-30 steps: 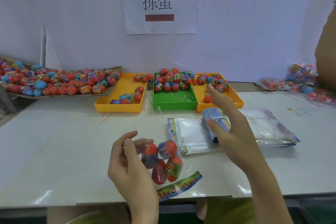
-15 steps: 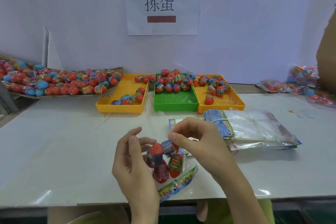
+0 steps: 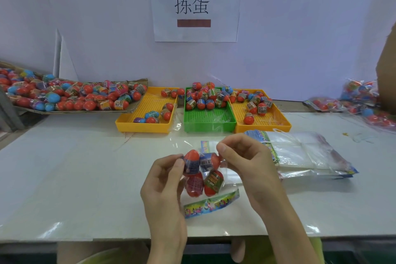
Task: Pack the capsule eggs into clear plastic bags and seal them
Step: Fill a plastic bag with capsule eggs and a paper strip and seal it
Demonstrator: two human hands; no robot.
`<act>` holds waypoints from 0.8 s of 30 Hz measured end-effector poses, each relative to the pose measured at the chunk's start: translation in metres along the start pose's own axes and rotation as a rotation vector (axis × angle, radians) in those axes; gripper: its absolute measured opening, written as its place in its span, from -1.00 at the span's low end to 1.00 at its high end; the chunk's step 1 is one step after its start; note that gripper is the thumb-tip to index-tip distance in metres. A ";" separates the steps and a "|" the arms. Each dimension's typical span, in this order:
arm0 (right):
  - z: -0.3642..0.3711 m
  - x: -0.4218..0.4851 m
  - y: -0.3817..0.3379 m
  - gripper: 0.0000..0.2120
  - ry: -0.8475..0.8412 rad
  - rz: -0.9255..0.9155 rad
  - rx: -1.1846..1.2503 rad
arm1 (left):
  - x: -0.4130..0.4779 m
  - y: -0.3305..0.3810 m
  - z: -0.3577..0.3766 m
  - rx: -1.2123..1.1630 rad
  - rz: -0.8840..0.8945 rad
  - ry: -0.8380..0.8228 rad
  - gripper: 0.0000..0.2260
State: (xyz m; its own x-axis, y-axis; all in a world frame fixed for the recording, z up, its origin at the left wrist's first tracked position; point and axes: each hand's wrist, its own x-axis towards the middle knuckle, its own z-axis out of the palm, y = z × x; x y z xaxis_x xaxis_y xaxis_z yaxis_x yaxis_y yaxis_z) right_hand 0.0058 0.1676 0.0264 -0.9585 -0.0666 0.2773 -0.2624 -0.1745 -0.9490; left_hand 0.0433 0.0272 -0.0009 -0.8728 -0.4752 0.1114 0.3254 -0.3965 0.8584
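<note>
bag: clear plastic bag (image 3: 216, 186) with four capsule eggs (image 3: 203, 172) inside, held just above counter (image 3: 75, 178), printed strip end hanging low
left hand (image 3: 162, 186): grip pinched bag at upper left beside eggs
right hand (image 3: 246, 163): grip curled, pinched bag mouth at upper right
step: closing mouth, judged
tip: keep eggs below seal line, pull film flat, press evenly
behind: bag stack (image 3: 304, 154), trays (image 3: 210, 120) of loose eggs
</note>
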 end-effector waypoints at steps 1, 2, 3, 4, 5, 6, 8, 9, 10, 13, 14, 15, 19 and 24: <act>-0.001 0.000 0.000 -0.91 -0.020 0.002 -0.001 | 0.001 0.001 -0.001 -0.017 -0.012 -0.005 -0.93; -0.002 0.000 0.000 -0.91 -0.044 0.014 -0.002 | 0.001 0.001 -0.002 -0.037 -0.024 -0.009 -0.94; -0.002 0.000 0.001 -0.91 -0.069 0.027 -0.016 | 0.002 0.001 -0.003 -0.058 -0.036 -0.011 -0.94; -0.002 0.000 0.000 -0.90 -0.085 0.045 -0.031 | 0.003 0.001 -0.004 -0.077 -0.047 -0.014 -0.94; -0.002 0.000 0.001 -0.92 -0.086 0.054 -0.050 | 0.004 0.002 -0.005 -0.090 -0.059 -0.020 -0.94; -0.002 0.001 0.002 -0.97 -0.079 0.059 -0.058 | 0.004 0.002 -0.006 -0.099 -0.073 -0.030 -0.95; -0.002 0.002 0.005 -0.87 -0.058 0.045 -0.066 | 0.005 0.003 -0.007 -0.127 -0.098 -0.058 -0.96; -0.002 0.002 0.006 -0.82 -0.056 0.038 -0.060 | 0.005 0.003 -0.007 -0.136 -0.104 -0.068 -0.96; -0.002 0.002 0.006 -0.79 -0.057 0.038 -0.050 | 0.005 0.003 -0.007 -0.138 -0.105 -0.075 -0.96; -0.004 0.002 0.005 -0.83 -0.062 0.056 -0.028 | 0.005 -0.001 -0.006 -0.096 -0.090 -0.089 -0.83; -0.004 0.002 0.005 -0.85 -0.059 0.067 -0.023 | 0.004 -0.001 -0.006 -0.063 -0.082 -0.095 -0.77; -0.006 0.002 0.005 -0.85 -0.055 0.076 -0.020 | 0.004 -0.002 -0.005 -0.021 -0.069 -0.098 -0.74; -0.011 0.004 0.007 -0.76 -0.050 0.056 -0.047 | 0.003 -0.007 -0.003 0.195 0.046 -0.093 -0.69; -0.013 0.003 0.007 -0.77 -0.121 0.043 0.006 | 0.004 -0.010 -0.004 0.219 0.061 -0.032 -0.62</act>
State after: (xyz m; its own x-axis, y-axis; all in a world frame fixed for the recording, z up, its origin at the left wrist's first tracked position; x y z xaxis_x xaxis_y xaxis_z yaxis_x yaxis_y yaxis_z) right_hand -0.0006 0.1787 0.0192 -0.9482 -0.1927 0.2525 -0.2201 -0.1746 -0.9597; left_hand 0.0379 0.0261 -0.0112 -0.8662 -0.4665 0.1790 0.2939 -0.1861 0.9375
